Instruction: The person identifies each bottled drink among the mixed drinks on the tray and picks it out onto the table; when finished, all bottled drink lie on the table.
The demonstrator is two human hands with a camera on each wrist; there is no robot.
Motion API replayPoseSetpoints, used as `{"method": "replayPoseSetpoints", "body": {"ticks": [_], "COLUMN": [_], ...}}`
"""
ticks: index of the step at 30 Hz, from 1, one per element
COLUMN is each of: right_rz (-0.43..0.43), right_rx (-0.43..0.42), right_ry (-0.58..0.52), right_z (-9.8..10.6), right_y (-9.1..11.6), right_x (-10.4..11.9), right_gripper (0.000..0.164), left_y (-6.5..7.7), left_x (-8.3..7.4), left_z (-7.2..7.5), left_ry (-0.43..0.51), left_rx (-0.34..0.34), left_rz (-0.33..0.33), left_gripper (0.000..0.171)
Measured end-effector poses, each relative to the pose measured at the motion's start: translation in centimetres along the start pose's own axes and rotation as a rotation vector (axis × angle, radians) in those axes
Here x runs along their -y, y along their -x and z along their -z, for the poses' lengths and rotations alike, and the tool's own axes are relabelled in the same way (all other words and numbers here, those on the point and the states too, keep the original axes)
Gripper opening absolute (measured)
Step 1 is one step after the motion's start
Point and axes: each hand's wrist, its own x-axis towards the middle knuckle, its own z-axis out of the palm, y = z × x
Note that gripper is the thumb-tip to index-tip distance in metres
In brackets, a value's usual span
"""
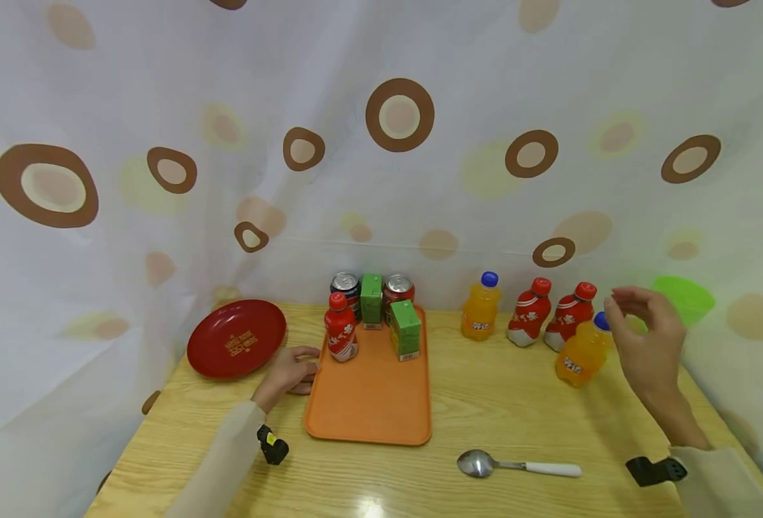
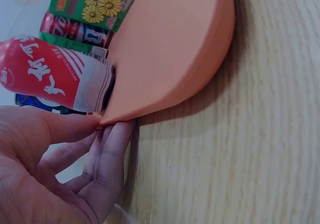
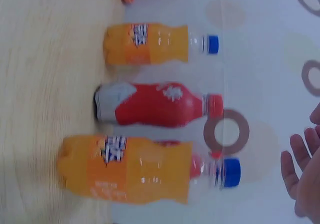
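My left hand (image 1: 291,374) pinches the left rim of an orange tray (image 1: 368,403), thumb over the edge and fingers against its outer side. On the tray stand a red-and-white bottle (image 1: 341,332), two green drink cartons (image 1: 406,332) and two cans (image 1: 398,289), grouped toward the back. The bottle is close by my left thumb in the left wrist view. At the right, my right hand (image 1: 653,345) hovers with loosely bent fingers, holding nothing. Nearest to it is an orange soda bottle (image 3: 125,169) with a blue cap; in the right wrist view a gap separates them.
Two more red bottles (image 1: 529,316) and another orange soda bottle (image 1: 481,309) line the back right. A green bowl (image 1: 686,298) is behind my right hand. A red plate (image 1: 206,345) lies at the left, and a spoon (image 1: 537,467) near the front.
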Motion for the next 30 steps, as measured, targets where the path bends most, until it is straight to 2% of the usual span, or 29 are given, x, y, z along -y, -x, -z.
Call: {"method": "replayPoseSetpoints", "body": {"ticks": [3, 9, 12, 15, 20, 23, 26, 30], "right_rz": [0.033, -0.006, 0.023, 0.074, 0.172, 0.194, 0.188, 0.121], "right_rx": [0.050, 0.211, 0.265, 0.317, 0.423, 0.492, 0.535, 0.540], "right_ry": [-0.031, -0.027, -0.040, -0.089, -0.184, -0.218, -0.228, -0.258], "right_z": [-1.5, -5.1, -7.0, -9.2, -13.8, -16.6, -18.7, -20.8], "right_y": [0.3, 1.4, 1.8, 1.9, 1.7, 1.7, 2.1, 2.9], "right_x": [0.4, 2.0, 3.1, 4.1, 5.3, 5.9, 6.6, 7.6], "right_gripper": [0.021, 0.021, 0.022, 0.023, 0.025, 0.023, 0.021, 0.021], "left_y": [0.0, 0.1, 0.1, -0.1, -0.2, -0.2, -0.1, 0.0], "left_x": [0.0, -0.8, -1.2, -1.3, -1.4, -1.2, -1.0, -0.9], "left_z": [0.0, 0.9, 1.3, 1.4, 1.5, 1.3, 1.1, 0.6], "left_ry": [0.010, 0.026, 0.013, 0.008, 0.014, 0.016, 0.006, -0.001], "left_rx": [0.017, 0.087, 0.153, 0.186, 0.161, 0.138, 0.111, 0.091], "left_rz": [0.024, 0.092, 0.079, 0.052, 0.029, 0.023, 0.015, 0.002], "left_gripper": [0.041, 0.045, 0.050, 0.056, 0.058, 0.057, 0.056, 0.054]}}
